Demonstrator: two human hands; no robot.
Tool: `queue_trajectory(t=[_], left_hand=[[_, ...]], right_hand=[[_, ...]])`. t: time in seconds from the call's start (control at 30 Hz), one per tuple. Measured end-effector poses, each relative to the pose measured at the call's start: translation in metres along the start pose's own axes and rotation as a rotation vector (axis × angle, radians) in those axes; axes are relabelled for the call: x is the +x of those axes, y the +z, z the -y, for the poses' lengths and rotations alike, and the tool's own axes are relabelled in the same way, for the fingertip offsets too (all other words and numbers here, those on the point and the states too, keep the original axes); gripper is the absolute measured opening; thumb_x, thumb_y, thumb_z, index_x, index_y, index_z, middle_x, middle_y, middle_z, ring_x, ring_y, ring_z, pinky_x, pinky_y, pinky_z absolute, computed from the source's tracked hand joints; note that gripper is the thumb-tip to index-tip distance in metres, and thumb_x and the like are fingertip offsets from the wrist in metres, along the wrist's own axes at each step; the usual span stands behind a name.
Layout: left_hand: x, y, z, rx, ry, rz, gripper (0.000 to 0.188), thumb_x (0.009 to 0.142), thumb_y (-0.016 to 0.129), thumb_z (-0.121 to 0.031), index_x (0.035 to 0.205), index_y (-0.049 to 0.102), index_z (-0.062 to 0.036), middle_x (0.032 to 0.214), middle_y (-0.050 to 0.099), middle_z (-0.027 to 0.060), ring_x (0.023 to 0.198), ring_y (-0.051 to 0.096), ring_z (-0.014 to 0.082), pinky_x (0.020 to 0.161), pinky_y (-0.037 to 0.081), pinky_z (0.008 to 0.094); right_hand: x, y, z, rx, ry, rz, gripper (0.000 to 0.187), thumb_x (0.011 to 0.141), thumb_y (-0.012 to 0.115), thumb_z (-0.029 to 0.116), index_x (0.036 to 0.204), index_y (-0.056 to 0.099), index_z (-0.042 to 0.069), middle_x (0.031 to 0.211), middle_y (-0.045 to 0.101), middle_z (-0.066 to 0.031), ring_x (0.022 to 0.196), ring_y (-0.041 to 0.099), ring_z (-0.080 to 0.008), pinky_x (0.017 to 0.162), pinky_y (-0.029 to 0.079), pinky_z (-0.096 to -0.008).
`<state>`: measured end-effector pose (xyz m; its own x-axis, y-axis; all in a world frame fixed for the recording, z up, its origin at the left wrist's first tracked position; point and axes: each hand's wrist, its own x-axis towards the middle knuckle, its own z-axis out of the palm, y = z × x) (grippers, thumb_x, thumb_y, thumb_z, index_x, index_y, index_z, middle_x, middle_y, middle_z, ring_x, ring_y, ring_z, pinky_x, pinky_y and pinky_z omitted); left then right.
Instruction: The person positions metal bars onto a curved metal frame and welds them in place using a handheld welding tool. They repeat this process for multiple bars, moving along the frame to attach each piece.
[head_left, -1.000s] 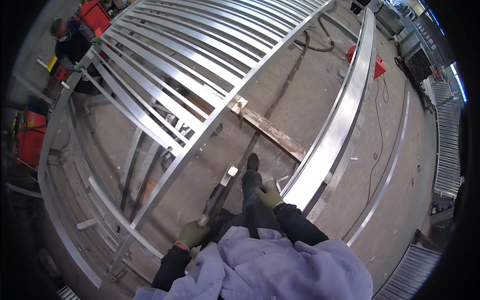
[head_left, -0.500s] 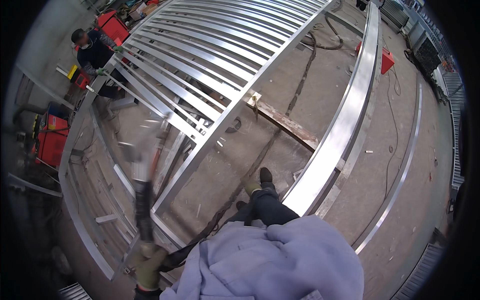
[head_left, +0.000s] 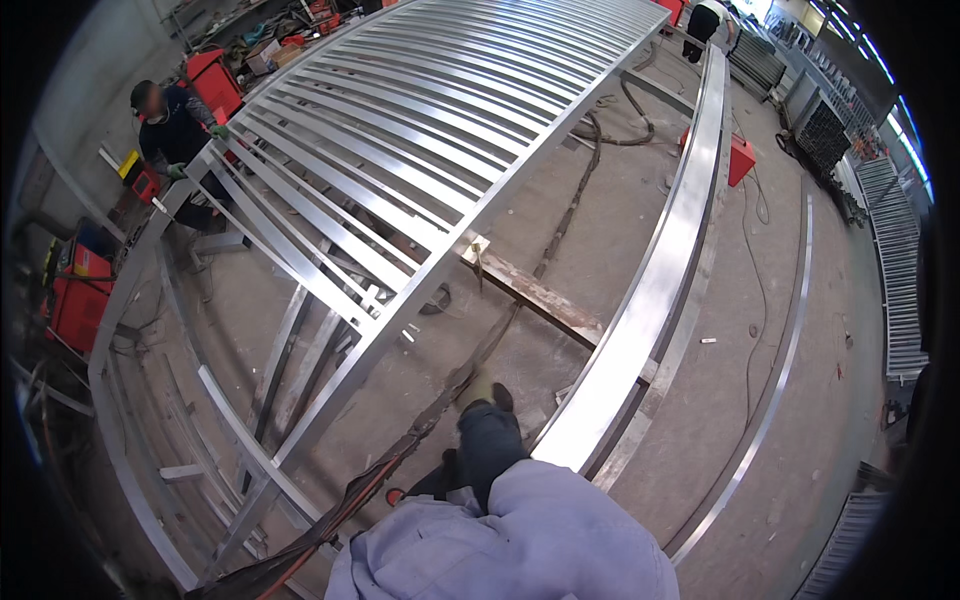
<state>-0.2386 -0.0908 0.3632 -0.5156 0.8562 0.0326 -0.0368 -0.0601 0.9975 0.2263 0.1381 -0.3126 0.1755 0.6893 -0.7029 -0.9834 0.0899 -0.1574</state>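
Observation:
Neither my left hand nor my right hand shows in the picture. Closest to my body is a large silver metal frame with many parallel slats, its long side rail (head_left: 425, 284) running from the lower left up to the top. On my right lies a long, wide, shiny metal beam (head_left: 610, 400). A rusty crossbar (head_left: 540, 300) spans the gap between frame and beam. Under my feet, a dark bundle of cables (head_left: 430, 410) crosses the floor, with an orange line beside it toward the lower left.
At the frame's far left corner a co-worker (head_left: 172, 135) in green gloves bends over the slats. Another person (head_left: 706, 25) stands at the top. Red machines (head_left: 80, 305) stand at left, and a red box (head_left: 741, 160) beyond the beam. Slatted panels (head_left: 893, 270) line the right.
My gloved left hand, with a blurred long dark-handled tool, has gone out of view at the lower left. The view has shifted; frame and beam sit further left. The second person has come more into view.

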Motion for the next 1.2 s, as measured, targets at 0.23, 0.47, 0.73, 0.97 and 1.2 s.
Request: queue_trajectory(t=[0.23,0.47,0.73,0.97,1.2], left_hand=[[0.012,0.077,0.03,0.049,0.226,-0.454,0.025,0.112,0.058,-0.039,0.104,0.061,-0.0151,0.065,0.038,-0.0091,0.053,0.038,0.0073,0.06,0.042,0.0256],[0.084,-0.023,0.026,0.576,0.385,-0.345,0.046,0.106,0.061,-0.049,0.131,0.059,-0.0114,0.106,0.048,0.0005,0.091,0.047,0.0168,0.083,0.047,0.0352],[0.152,-0.034,0.082,0.865,0.611,-0.007,0.053,0.114,0.048,-0.025,0.163,0.045,-0.0033,0.172,0.038,0.0149,0.154,0.043,0.0321,0.124,0.041,0.0399],[0.146,0.011,0.084,-0.005,0.1,-0.008,0.047,0.111,0.059,-0.015,0.156,0.052,-0.0036,0.146,0.05,0.0052,0.117,0.054,0.0137,0.107,0.049,0.0343],[0.11,0.073,0.054,0.078,0.086,0.107,0.045,0.109,0.067,-0.04,0.134,0.066,-0.0026,0.083,0.048,-0.0068,0.078,0.049,0.0051,0.093,0.045,0.03]], right_hand=[[0.034,0.037,0.142,-0.944,-0.541,0.01,0.035,0.104,0.062,0.035,0.128,0.068,0.01,0.099,0.073,-0.0096,0.083,0.071,-0.0294,0.076,0.059,-0.0442],[-0.223,0.21,0.039,-1.622,0.298,0.792,0.056,0.1,0.072,0.032,0.15,0.061,0.009,0.096,0.072,-0.0052,0.08,0.065,-0.0176,0.078,0.056,-0.039],[-0.197,0.09,0.112,-2.158,0.715,1.107,0.048,0.099,0.071,0.034,0.137,0.07,0.005,0.114,0.078,-0.0123,0.1,0.072,-0.0265,0.091,0.054,-0.0414],[-0.233,0.063,0.211,-1.204,0.315,0.116,0.05,0.099,0.067,0.025,0.146,0.067,0.01,0.129,0.074,-0.024,0.12,0.071,-0.0302,0.101,0.055,-0.04],[-0.159,0.034,0.179,-2.247,-0.368,0.048,0.042,0.096,0.071,0.022,0.136,0.072,0.012,0.12,0.076,-0.0204,0.114,0.072,-0.0358,0.101,0.056,-0.0433]])
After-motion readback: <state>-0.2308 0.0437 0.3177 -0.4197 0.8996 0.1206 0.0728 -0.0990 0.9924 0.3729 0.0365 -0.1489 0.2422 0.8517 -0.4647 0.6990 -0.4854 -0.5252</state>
